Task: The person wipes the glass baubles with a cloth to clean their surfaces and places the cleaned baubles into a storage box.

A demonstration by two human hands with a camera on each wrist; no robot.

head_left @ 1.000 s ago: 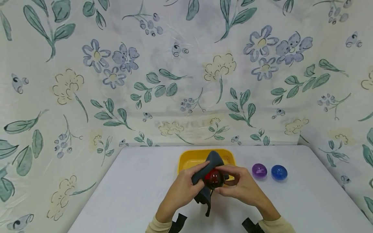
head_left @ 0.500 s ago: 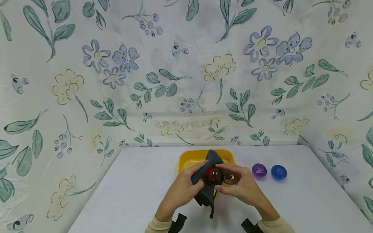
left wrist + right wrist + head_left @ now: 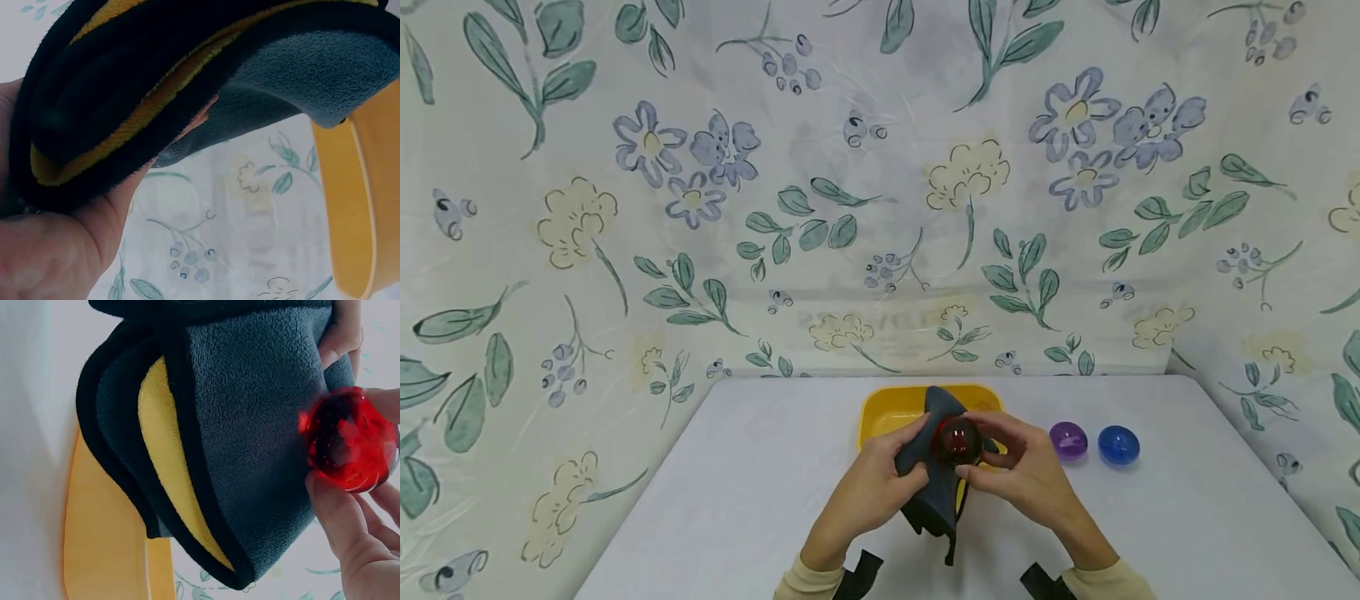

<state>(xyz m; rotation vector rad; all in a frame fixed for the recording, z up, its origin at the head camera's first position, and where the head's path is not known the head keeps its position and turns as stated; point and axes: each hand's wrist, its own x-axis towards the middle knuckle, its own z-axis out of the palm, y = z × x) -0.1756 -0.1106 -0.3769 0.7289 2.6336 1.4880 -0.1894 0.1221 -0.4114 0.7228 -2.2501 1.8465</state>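
My left hand [image 3: 874, 487] grips a folded cloth [image 3: 934, 504], grey-blue outside with a yellow inner side and black edging. In the left wrist view, the cloth's [image 3: 294, 69] folded layers sit between thumb and fingers. Thumb and fingertips of my right hand [image 3: 1026, 471] pinch a clear red ball [image 3: 959, 442], dark in the head view. Seen from the right wrist, the ball [image 3: 353, 440] lies against or right beside the cloth's grey-blue face [image 3: 256, 425]; exact contact is hard to tell. Both hands are above the table, in front of a yellow tray [image 3: 880, 417].
A purple ball [image 3: 1068, 441] and a blue ball [image 3: 1118, 445] rest on the white table [image 3: 715, 492], right of the tray. Behind the table hangs a flowered sheet [image 3: 820, 275].
The red ball and right fingertips have shifted slightly to the right. The cloth's top corner has leaned left, while its hanging lower corner has swung right. The left hand has barely moved.
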